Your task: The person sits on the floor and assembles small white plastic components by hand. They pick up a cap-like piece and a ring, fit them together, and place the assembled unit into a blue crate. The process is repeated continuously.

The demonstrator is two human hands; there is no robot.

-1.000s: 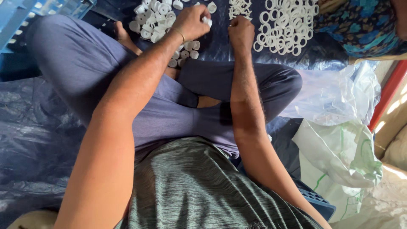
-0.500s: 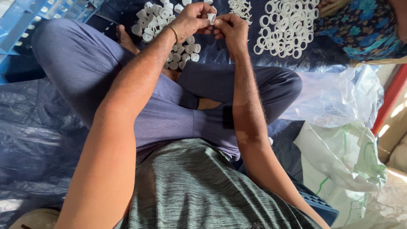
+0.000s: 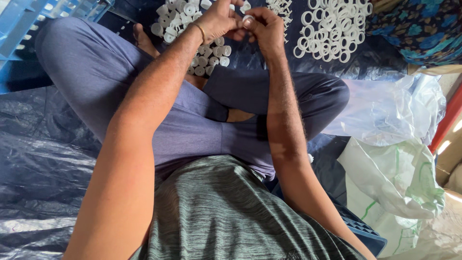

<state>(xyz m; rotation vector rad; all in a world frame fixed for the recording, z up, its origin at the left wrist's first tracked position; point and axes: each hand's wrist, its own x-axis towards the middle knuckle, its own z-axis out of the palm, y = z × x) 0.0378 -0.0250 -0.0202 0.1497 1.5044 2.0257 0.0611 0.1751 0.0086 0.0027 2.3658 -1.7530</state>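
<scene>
Dark plastic sheet (image 3: 43, 159) covering the floor, the seated person's crossed legs upon it. Pile of white rings (image 3: 337, 26) at upper right; heap of white caps (image 3: 192, 29) at upper left. Left hand (image 3: 219, 21) and right hand (image 3: 264, 29) meet between the piles, both grips pinched closed on one small white cap (image 3: 248, 20).

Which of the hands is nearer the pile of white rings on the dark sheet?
Right. The right hand is just beside the pile of white rings; the left hand is farther off, above the heap of white caps.
</scene>
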